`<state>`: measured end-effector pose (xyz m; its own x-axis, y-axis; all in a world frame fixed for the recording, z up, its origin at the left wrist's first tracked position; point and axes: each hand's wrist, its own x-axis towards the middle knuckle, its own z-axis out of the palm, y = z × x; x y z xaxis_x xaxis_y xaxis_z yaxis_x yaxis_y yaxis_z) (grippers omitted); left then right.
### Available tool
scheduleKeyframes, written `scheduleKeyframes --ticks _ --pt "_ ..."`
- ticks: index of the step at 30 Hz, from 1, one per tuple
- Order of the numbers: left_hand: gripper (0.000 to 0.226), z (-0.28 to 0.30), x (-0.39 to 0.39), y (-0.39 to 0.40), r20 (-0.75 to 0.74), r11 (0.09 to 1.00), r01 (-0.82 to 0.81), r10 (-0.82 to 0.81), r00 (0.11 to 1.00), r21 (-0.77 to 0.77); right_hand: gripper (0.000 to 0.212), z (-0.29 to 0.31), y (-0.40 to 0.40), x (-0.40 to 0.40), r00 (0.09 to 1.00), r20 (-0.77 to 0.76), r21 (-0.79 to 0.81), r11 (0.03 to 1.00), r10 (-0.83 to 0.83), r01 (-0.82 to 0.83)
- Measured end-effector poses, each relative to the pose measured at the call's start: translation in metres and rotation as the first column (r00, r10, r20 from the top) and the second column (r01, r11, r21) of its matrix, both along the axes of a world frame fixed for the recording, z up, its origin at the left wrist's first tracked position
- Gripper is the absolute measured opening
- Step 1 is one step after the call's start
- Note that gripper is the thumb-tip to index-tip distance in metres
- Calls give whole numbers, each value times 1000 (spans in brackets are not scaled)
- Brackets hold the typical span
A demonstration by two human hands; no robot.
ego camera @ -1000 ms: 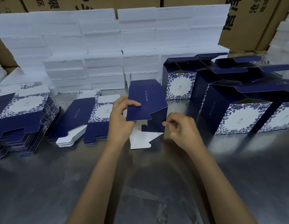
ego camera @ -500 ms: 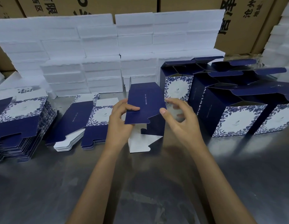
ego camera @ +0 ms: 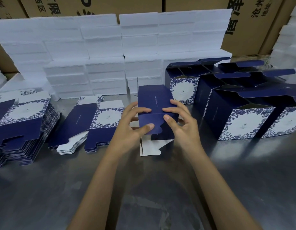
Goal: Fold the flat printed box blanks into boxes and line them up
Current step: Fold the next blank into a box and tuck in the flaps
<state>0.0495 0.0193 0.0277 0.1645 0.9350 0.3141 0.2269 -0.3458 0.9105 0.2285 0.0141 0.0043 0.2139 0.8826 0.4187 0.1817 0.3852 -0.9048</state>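
A half-folded navy box blank (ego camera: pixel 153 103) stands in the middle of the table, lying on its side with its bottom flaps toward me. My left hand (ego camera: pixel 132 128) grips its left edge, thumb on the navy bottom flap and fingers on the top face. My right hand (ego camera: pixel 180 123) grips the right edge the same way. A white flap (ego camera: pixel 149 147) of the blank hangs down onto the table. Flat blanks lie in a tall stack (ego camera: pixel 19 125) at the left and a smaller pile (ego camera: pixel 92 122) beside it. Several folded boxes (ego camera: pixel 246 118) stand open-topped at the right.
White foam blocks (ego camera: pixel 101 55) are stacked along the back, with brown cartons (ego camera: pixel 250 22) behind them. The grey metal table (ego camera: pixel 144 196) stretches toward me under my forearms. More foam (ego camera: pixel 288 39) rises at the far right.
My right hand has moved up from beside the blank onto its right edge. Both thumbs now press the navy bottom flap, which has folded down.
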Motion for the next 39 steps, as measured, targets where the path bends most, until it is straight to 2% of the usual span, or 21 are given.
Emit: scheduleKeyframes --ticks 3,8,10,12,15,18,22,26,33,39 --pt "44 -1 -3 2 -28 999 32 -32 999 -5 17 -1 1 1 1000 6 18 1000 -9 9" --pt "73 0 -20 7 -188 970 201 -225 956 -137 15 -1 3 2 1000 3 8 1000 -6 6" --pt "71 1 -24 7 -196 965 215 -242 950 -150 15 -1 3 2 1000 -4 4 1000 -1 1" --pt "55 1 -17 6 -124 987 145 -154 980 -74 16 0 1 1 1000 -16 6 1000 11 -10" --pt "27 -3 4 4 42 998 -54 52 998 31 19 0 -1 -1 999 -30 -5 999 32 -32" --pt "25 -11 20 2 149 992 -114 106 983 47 23 2 -5 -9 999 -43 -23 999 32 -33" --pt "21 -15 27 4 169 981 -181 168 971 66 22 5 -6 -15 1000 0 -17 1000 -18 18" --pt "20 -15 26 6 189 983 -174 161 969 52 19 6 -5 -19 998 19 -15 998 -64 65" --pt "26 -10 18 6 188 988 -157 151 971 16 26 5 -5 -9 1000 23 -33 999 2 -1" --pt "26 -5 3 8 217 999 -49 52 975 -21 23 3 -3 0 998 -10 -23 998 58 -59"
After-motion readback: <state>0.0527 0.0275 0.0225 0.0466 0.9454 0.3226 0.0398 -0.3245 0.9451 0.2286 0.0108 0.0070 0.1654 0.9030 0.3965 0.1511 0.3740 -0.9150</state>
